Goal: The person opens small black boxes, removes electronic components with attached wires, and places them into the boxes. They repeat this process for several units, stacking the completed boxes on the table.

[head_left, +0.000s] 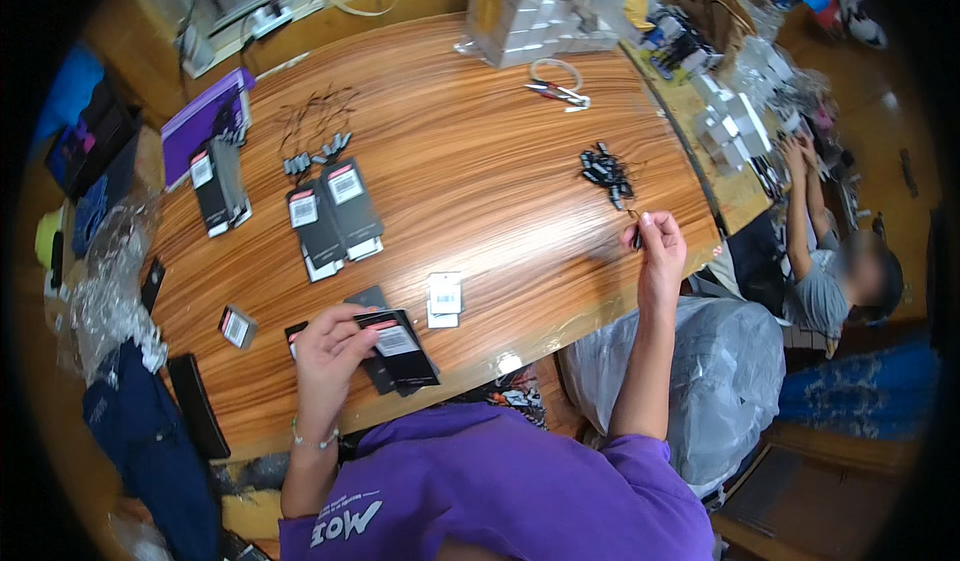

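Note:
My left hand grips black hang tags with a white label, held above more dark tags near the table's front edge. Off to the right, the fingers of my right hand pinch a small black tag string. Just beyond that hand lies a tangled pile of black tag strings with small plastic ends. A few white labelled cards rest between my hands. Farther left are two stacks of dark hang tags with strings attached, fanned out behind them.
A small tag stack sits at the left. Another tag stack overlaps a purple folder. Red-handled snips lie at the back below plastic-wrapped white boxes. A co-worker works at the right. Grey plastic-wrapped bundles stand beside me.

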Demonstrator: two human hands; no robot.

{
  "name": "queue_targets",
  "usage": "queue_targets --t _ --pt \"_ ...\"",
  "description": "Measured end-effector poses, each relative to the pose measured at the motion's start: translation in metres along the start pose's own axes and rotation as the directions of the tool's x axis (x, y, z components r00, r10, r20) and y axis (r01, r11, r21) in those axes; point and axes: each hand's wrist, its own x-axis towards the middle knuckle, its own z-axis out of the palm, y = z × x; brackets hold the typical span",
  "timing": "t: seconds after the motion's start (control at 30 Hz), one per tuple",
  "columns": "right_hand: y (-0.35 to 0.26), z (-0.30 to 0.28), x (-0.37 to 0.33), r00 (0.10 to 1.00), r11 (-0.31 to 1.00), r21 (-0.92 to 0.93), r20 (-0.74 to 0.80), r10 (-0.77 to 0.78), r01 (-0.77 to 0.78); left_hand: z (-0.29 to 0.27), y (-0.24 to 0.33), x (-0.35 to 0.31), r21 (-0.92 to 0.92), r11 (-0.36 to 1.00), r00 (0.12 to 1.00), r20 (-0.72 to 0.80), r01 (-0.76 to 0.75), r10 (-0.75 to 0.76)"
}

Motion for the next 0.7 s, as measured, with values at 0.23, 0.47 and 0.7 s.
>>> queue_targets --t 0.23,0.47,0.7 --pt "-0.022 0.124 -0.056 0.853 0.816 0.395 0.477 0.210 -0.422 0.029 0.016 0.005 -0.089 0.980 0.898 0.394 -0.176 0.197" --pt "-0.033 0.180 -0.079 0.787 0.793 0.371 0.580 0.209 -0.484 0.036 0.028 0.004 -0.123 0.990 0.908 0.405 -0.065 0.110" --pt "-0.036 0.186 -0.072 0.721 0.597 0.494 0.657 0.219 -0.632 0.028 0.023 0.002 -0.138 0.989 0.894 0.436 -0.043 0.100"
